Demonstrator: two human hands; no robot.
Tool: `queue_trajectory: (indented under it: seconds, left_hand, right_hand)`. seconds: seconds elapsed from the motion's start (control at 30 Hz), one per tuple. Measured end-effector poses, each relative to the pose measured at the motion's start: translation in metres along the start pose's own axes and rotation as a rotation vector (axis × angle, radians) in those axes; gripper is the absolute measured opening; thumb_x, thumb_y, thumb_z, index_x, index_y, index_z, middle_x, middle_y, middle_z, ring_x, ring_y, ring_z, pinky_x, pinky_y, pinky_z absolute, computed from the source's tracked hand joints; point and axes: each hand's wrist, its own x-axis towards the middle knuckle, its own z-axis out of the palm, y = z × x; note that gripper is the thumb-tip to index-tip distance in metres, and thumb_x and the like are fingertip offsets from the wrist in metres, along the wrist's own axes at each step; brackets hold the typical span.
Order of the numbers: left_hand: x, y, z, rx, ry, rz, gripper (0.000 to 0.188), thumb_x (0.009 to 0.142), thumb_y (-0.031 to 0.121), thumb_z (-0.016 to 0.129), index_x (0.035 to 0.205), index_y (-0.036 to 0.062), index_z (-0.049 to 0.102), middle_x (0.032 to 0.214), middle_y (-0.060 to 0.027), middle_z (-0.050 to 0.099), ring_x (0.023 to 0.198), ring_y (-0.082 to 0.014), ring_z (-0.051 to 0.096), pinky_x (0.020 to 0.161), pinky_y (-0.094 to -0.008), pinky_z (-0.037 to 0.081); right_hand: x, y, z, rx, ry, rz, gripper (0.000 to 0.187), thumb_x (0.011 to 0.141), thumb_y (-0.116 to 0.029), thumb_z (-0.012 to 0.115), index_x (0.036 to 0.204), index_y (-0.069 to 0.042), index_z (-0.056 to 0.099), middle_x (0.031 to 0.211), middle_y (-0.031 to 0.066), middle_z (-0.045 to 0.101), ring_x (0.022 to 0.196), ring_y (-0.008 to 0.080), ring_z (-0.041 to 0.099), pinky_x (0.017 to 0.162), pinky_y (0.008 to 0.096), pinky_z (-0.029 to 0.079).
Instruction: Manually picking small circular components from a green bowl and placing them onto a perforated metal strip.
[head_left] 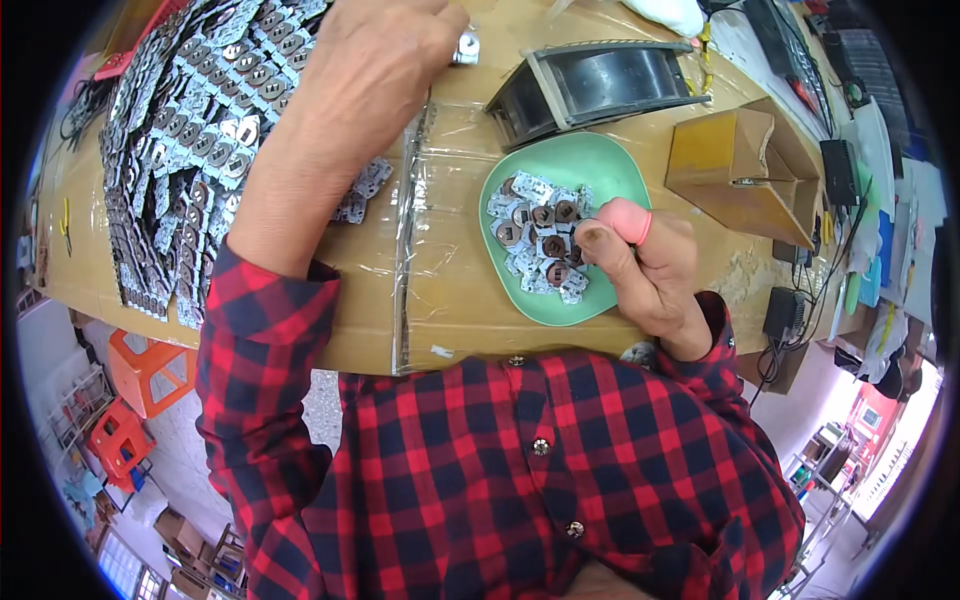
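My left hand (375, 60) reaches to the far side of the table and pinches a small silver metal part (466, 48) between its fingertips. My right hand (640, 265), with a pink rubber cot on the forefinger, rests on the rim of a mint green plate (590, 160). Its thumb and forefinger close on one of the small parts in the plate's pile (540, 240), silver pieces with brown round centres. Strips of the same silver parts (190, 130) cover the table's left side.
A black and grey tape reel (600, 85) stands behind the plate. Brown cardboard boxes (745, 170) sit to the right, with cables and power adapters (785, 310) beyond. The table (440, 290) is cardboard under clear tape. Orange plastic stools (140, 385) stand on the floor at left.
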Motion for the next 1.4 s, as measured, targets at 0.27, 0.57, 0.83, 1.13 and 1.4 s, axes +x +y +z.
queue_trajectory:
  seconds: [0.27,0.57,0.83,1.13,1.4]
  left_hand:
    - [-0.042,0.029,-0.032,-0.279,0.333,-0.226,0.028,0.085,0.000,0.062,0.113,-0.0016,0.062,0.092,-0.0105,0.068,0.074,-0.0144,0.065,0.060,-0.0264,0.050]
    - [-0.088,0.103,-0.043,-1.739,-0.092,-0.995,0.030,0.090,0.002,0.062,0.118,-0.0068,0.058,0.094,-0.0114,0.069,0.070,-0.0105,0.065,0.058,-0.0190,0.051]
    - [-0.085,0.115,-0.040,-1.657,-0.178,-1.006,0.029,0.090,0.001,0.062,0.117,-0.0067,0.057,0.092,-0.0114,0.069,0.072,-0.0113,0.066,0.062,-0.0203,0.053]
    - [-0.088,0.119,-0.010,-2.363,0.541,-0.896,0.024,0.097,0.006,0.051,0.120,0.0019,0.049,0.116,-0.0109,0.061,0.117,-0.0260,0.056,0.111,-0.0557,0.033]
    - [-0.086,0.124,-0.006,-2.470,0.571,-0.988,0.022,0.099,0.007,0.048,0.120,0.0025,0.049,0.123,-0.0131,0.060,0.126,-0.0296,0.051,0.108,-0.0513,0.041]
  right_hand:
    - [-0.005,-0.001,-0.007,0.076,0.031,0.059,0.024,0.096,-0.012,0.055,0.078,0.002,0.060,0.060,0.0044,0.056,0.051,0.0095,0.050,0.048,0.0242,0.037]
    - [-0.001,-0.014,-0.004,0.540,-0.096,0.448,0.027,0.098,-0.016,0.049,0.080,0.002,0.059,0.062,0.0008,0.053,0.049,0.0032,0.039,0.045,0.0210,0.028]
    - [-0.004,-0.007,-0.004,0.654,-0.140,0.360,0.029,0.099,-0.019,0.050,0.079,0.001,0.060,0.062,0.0012,0.053,0.048,0.0034,0.038,0.044,0.0210,0.027]
    - [-0.008,-0.008,0.000,0.361,-0.222,0.179,0.026,0.098,-0.015,0.051,0.080,0.000,0.062,0.059,-0.0011,0.053,0.048,0.0033,0.041,0.044,0.0213,0.031]
    - [-0.008,-0.003,0.005,0.269,-0.091,0.067,0.024,0.099,-0.015,0.051,0.085,0.001,0.062,0.064,0.0014,0.058,0.048,0.0047,0.046,0.045,0.0215,0.036]
